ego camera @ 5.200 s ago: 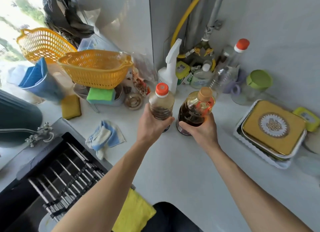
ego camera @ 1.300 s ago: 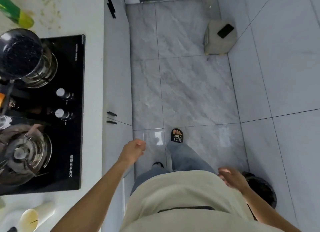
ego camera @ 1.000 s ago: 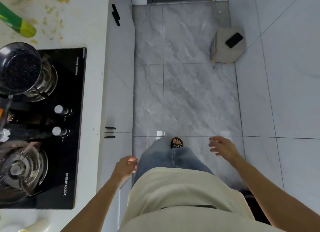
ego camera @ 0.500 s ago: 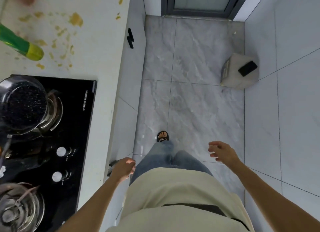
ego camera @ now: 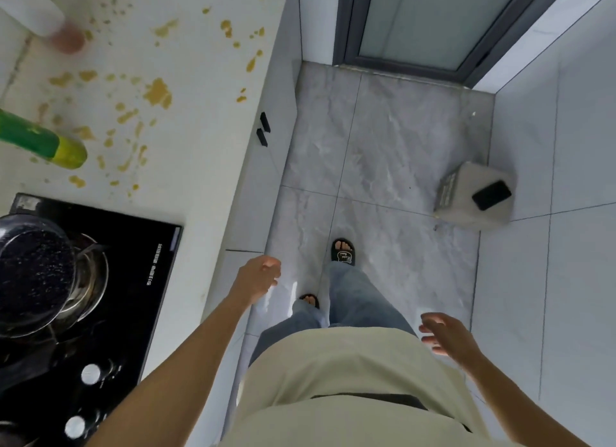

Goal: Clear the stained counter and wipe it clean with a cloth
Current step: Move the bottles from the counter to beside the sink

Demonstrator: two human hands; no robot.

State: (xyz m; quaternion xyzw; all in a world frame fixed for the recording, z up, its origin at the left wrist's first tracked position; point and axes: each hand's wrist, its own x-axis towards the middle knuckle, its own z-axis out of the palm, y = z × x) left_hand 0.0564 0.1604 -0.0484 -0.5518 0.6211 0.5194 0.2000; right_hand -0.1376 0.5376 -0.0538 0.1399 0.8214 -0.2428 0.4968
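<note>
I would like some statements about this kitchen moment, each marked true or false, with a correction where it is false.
1. The white stained counter carries yellow-brown splatters. True.
2. The left hand holds a wiping cloth. False: it holds nothing.
3. A green bottle with a yellow end is over the stained counter. True.
4. The right hand grips the black phone. False: the phone lies on a grey box on the floor, and the hand is open and empty.
5. The black speckled pot stands on the floor. False: it is on the black glass hob.
</note>
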